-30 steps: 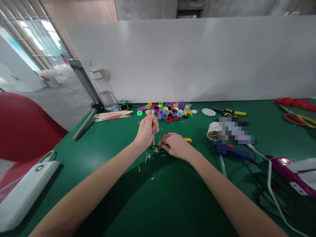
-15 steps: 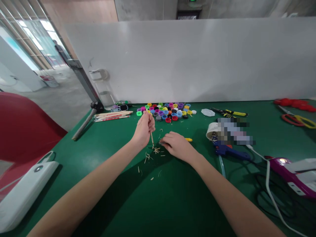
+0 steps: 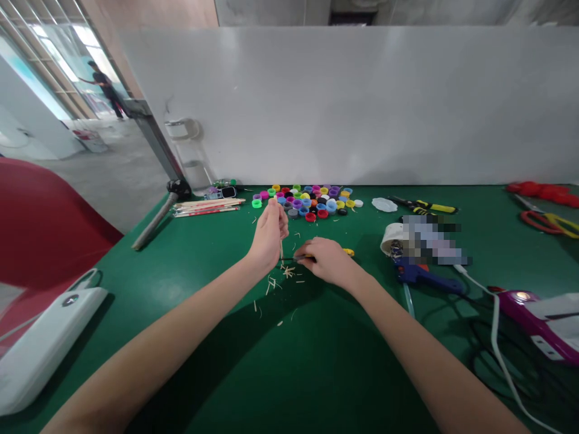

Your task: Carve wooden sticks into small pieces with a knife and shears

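Our left hand pinches a thin wooden stick upright, tip down; our right hand grips a yellow-handled knife pointing left at it

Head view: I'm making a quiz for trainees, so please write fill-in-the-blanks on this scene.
The left hand holds a thin stick; the spare sticks lie off to its ____.
The right hand grips a knife with a ____ handle.
Shavings lie on the ____ table.
Missing: left; yellow; green.
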### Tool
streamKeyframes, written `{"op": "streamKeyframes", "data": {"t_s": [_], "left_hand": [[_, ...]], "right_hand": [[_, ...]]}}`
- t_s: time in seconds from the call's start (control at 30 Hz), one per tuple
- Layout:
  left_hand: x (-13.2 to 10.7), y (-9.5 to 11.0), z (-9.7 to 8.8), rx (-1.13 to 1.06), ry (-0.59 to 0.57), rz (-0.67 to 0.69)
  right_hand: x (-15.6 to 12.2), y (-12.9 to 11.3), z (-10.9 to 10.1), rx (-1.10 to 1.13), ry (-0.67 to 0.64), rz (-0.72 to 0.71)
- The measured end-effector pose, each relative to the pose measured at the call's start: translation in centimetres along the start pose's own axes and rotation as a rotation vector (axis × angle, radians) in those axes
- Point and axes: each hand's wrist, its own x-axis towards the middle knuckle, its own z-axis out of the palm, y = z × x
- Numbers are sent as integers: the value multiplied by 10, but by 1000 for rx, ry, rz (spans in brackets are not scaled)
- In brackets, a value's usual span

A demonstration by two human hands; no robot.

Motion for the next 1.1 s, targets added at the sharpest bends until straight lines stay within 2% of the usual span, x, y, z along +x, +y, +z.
{"op": "streamKeyframes", "data": {"t_s": [0.2, 0.4, 0.6, 0.8, 0.9, 1.1], "left_hand": [[0, 0, 2, 23, -33, 0], [-8, 0, 9, 30, -114, 17], [-3, -2, 4, -67, -93, -42], [7, 15, 1, -5, -115, 1], [10, 24, 2, -4, -90, 14], [14, 30, 1, -59, -33, -87]], "right_hand": [[3, 4, 2, -10, -28, 3], [1, 5, 6, 0, 5, -39], [-2, 3, 7, 27, 18, -66], [-6, -2, 6, 0, 21, -67], [-6, -4, 4, -5, 15, -69], [-6, -7, 0, -24, 8, -70]]}}
